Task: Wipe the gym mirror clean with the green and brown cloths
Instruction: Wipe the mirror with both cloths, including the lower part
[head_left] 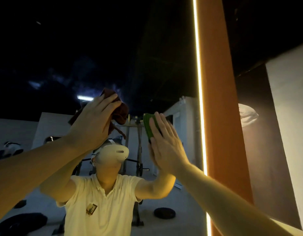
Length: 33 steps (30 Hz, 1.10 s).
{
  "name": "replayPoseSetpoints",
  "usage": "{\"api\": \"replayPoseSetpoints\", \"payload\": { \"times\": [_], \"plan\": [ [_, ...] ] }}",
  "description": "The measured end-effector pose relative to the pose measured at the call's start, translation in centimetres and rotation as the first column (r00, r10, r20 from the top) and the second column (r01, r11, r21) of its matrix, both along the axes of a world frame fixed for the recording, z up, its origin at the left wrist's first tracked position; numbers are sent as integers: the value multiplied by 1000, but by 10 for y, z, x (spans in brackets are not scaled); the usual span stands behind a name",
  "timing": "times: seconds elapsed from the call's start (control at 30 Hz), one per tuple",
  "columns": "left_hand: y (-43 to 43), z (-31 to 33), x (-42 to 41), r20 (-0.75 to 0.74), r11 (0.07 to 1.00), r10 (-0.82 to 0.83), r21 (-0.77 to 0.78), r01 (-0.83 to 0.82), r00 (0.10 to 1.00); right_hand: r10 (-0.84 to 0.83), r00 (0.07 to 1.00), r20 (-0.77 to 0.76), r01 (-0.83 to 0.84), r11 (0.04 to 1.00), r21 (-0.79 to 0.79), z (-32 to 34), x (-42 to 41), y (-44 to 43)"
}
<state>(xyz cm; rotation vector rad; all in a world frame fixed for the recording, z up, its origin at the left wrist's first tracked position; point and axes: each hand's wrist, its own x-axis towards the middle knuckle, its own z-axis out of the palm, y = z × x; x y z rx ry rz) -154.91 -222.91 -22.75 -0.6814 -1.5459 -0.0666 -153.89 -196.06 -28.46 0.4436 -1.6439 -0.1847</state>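
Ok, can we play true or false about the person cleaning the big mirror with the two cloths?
1. The left hand presses the brown cloth against the mirror. True.
2. The green cloth is under the left hand. False: it sits under the right hand, whose fingers lie flat on it.
3. Both cloths are higher up than the white headset seen in the mirror. True.
4. The glowing light strip runs down on the left side of both hands. False: it runs down on the right, just past the right hand.
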Motion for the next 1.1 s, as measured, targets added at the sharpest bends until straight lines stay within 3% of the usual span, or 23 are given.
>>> {"api": "replayPoseSetpoints", "payload": {
  "times": [0.07, 0.13, 0.2, 0.33, 0.43, 0.5, 0.6, 0.63, 0.67, 0.73, 0.8, 0.9, 0.97, 1.1],
  "plan": [
    [1, -2, -3, 4, 1000, -6, -8, 6, 1000, -105, 994, -27, 107, 990, 96, 24, 0, 28],
    [0, -2, -5, -10, 1000, 6, -9, -6, 1000, -146, 989, -31, 142, 984, -107, 63, -2, 51],
    [-1, -2, -6, -16, 1000, 1, -11, -2, 1000, -80, 995, -62, 51, 925, -377, 97, -1, 62],
    [-2, -3, -6, -14, 1000, -2, -8, 2, 1000, -42, 995, -91, -20, 804, -594, 109, -1, 35],
    [1, -4, 1, 33, 999, -34, -5, 35, 999, 119, 991, -62, -134, 880, -455, 85, 6, -5],
    [-4, -5, 8, 41, 997, -68, -25, 69, 997, 157, 987, 19, -151, 973, -177, 51, 6, -37],
    [-18, -18, 14, 31, 993, -108, -53, 109, 994, 29, 997, 67, -47, 957, 285, 7, 6, -38],
    [-21, -23, 14, 33, 991, -124, -49, 125, 992, -36, 996, 81, 5, 937, 350, 14, 9, -23],
    [-22, -28, 12, 37, 989, -143, -37, 144, 989, -82, 993, 83, 49, 941, 335, 29, 10, -8],
    [-20, -32, 10, 44, 986, -167, -2, 167, 985, -97, 994, 55, 90, 988, 123, 72, 11, 10],
    [-17, -35, 7, 33, 987, -160, 13, 159, 987, -8, 996, 90, 22, 988, -152, 123, 15, 6],
    [-20, -33, 5, 23, 987, -161, -22, 162, 987, 92, 993, 76, -65, 951, -301, 158, 11, -28],
    [-24, -31, 4, 33, 985, -167, -38, 168, 985, 131, 991, 42, -116, 960, -256, 144, 6, -47],
    [-26, -31, 4, 63, 983, -172, -46, 175, 983, 170, 984, 49, -173, 983, 58, 66, -2, -46]
  ]
}}
